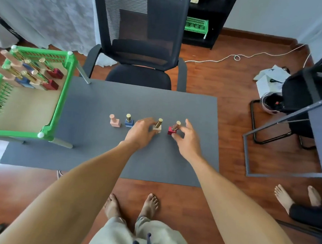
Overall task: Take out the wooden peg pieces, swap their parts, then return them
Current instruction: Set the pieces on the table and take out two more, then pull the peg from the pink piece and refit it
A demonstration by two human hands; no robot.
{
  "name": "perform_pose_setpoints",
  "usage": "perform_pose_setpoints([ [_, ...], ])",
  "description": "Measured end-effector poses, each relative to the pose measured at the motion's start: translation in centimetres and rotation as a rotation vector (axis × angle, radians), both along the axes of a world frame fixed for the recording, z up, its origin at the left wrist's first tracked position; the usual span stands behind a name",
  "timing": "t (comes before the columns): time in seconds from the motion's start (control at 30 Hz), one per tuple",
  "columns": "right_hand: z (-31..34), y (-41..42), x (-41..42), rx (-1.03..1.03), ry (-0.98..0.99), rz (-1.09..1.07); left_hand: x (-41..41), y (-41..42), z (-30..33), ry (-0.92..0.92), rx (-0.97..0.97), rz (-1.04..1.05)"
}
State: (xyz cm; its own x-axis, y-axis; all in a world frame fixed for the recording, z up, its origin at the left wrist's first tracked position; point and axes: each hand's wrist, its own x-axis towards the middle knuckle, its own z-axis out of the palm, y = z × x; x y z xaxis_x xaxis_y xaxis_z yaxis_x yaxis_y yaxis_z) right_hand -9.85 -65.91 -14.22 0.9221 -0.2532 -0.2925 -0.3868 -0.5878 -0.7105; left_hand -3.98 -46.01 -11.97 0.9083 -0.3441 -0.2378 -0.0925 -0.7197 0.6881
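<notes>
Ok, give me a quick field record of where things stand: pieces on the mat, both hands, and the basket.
pieces on mat: four in a row, pink piece, blue piece, white piece, red piece
left hand: fingers at the white piece's base
right hand: fingertips at the red piece, which is tilted
green basket: at the mat's left, more pieces standing at its far end
mat: grey, on a wooden floor
</notes>
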Motion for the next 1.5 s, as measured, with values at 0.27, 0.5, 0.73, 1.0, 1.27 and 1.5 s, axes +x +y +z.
perform_pose_setpoints([
  [0.27,-1.8,0.0,0.6,-0.006,0.008,-0.036,0.3,0.1,-2.2,0.023,0.037,0.071],
  [0.5,-2.1,-0.5,1.4,-0.099,0.011,0.016,0.7,0.1,-2.7,0.029,0.048,0.112],
  [0.73,-1.6,-0.5,0.9,-0.112,0.009,0.012,0.5,0.2,-2.3,0.049,0.047,0.096],
  [1.0,-0.8,1.2,-1.9,-0.085,-0.018,-0.126,-2.1,1.6,-1.2,0.037,0.207,0.083],
  [1.27,0.3,6.0,-3.5,-0.051,-0.041,-0.124,-5.0,6.6,0.8,0.023,0.291,0.11],
  [1.5,0.6,10.6,-3.2,0.007,-0.028,-0.131,-5.0,12.1,1.7,0.017,0.328,0.147],
])
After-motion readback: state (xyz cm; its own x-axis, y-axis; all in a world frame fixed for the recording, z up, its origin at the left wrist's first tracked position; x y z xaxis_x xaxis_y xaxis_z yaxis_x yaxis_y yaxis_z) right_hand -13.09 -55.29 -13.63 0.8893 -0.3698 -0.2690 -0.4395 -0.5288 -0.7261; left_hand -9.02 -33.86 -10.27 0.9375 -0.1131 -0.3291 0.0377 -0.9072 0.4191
